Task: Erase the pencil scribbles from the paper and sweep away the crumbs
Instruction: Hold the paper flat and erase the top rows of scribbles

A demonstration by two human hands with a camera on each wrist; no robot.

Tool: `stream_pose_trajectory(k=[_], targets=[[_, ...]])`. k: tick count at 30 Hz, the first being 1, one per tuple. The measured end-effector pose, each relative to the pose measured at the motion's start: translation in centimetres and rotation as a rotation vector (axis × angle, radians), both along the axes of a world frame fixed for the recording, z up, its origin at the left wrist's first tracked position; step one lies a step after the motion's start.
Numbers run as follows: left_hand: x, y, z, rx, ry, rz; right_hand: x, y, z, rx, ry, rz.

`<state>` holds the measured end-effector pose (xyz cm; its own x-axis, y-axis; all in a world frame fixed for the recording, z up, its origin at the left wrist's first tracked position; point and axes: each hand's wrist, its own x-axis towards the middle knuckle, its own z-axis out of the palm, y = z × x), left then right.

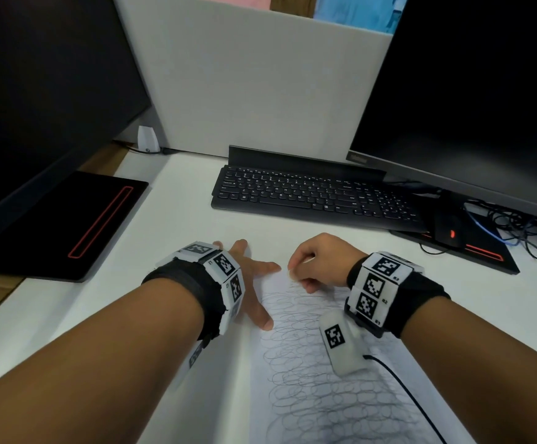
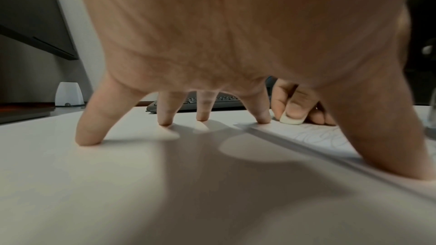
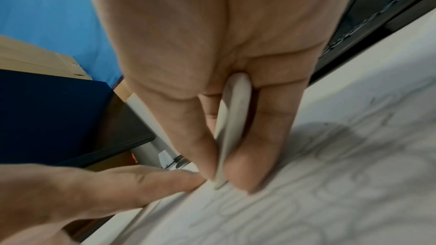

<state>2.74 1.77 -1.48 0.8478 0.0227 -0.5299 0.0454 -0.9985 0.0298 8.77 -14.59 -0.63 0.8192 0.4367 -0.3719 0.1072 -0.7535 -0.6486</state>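
A white sheet of paper covered with looping pencil scribbles lies on the white desk in front of me. My left hand is spread flat, fingertips and thumb pressing down on the paper's left edge and the desk beside it. My right hand pinches a thin white eraser between thumb and fingers and presses its tip onto the paper's top left corner, just beside the left index finger. The eraser shows under the right thumb. No crumbs are visible.
A black keyboard lies beyond the hands. A dark monitor and its base with cables stand at the right; another monitor with a red-lined base at the left. A grey partition closes the back.
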Motion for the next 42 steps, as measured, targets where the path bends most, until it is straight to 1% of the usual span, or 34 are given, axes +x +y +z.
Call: stream_pose_trajectory(k=[4, 5, 8, 12, 16, 21, 24, 26, 29, 33, 37, 40, 42], targets=[[0.0, 0.0, 0.0, -0.004, -0.006, 0.005, -0.4, 0.2, -0.1, -0.018, 0.061, 0.082], [0.0, 0.0, 0.0, -0.004, -0.005, 0.001, -0.3, 0.0, -0.2, -0.01, 0.063, 0.076], [0.1, 0.0, 0.1, -0.005, 0.003, -0.001, 0.4, -0.4, -0.2, -0.007, -0.007, 0.029], [0.2, 0.1, 0.0, -0.022, -0.002, 0.002, 0.1, -0.2, -0.2, -0.024, 0.067, 0.129], [0.0, -0.1, 0.0, -0.031, -0.021, -0.004, 0.7, -0.6, -0.2, -0.035, -0.041, 0.042], [0.0, -2.5, 0.3, 0.008, -0.129, -0.058, 0.7, -0.4, -0.2, -0.082, -0.061, 0.067], [-0.1, -2.6, -0.2, -0.018, -0.121, -0.009, 0.5, -0.4, -0.2, -0.131, -0.119, 0.091], [-0.2, -2.3, -0.4, -0.028, -0.111, 0.019, 0.5, -0.5, 0.0, -0.169, -0.192, 0.128], [-0.1, -2.4, -0.6, -0.039, -0.117, 0.017, 0.4, -0.5, 0.5, -0.179, -0.283, 0.141], [0.3, -2.5, -0.3, -0.037, -0.1, 0.013, 0.1, -0.6, 0.7, -0.176, -0.28, 0.236], [0.5, -2.3, -0.4, -0.042, -0.084, 0.007, 0.6, -0.8, 0.8, -0.208, -0.325, 0.222], [0.5, -2.2, -0.4, -0.058, -0.084, 0.005, 0.0, -0.1, 0.8, -0.233, -0.302, 0.331], [0.5, -2.0, -0.5, -0.058, -0.082, -0.002, 0.4, 0.0, 0.9, -0.255, -0.312, 0.325]])
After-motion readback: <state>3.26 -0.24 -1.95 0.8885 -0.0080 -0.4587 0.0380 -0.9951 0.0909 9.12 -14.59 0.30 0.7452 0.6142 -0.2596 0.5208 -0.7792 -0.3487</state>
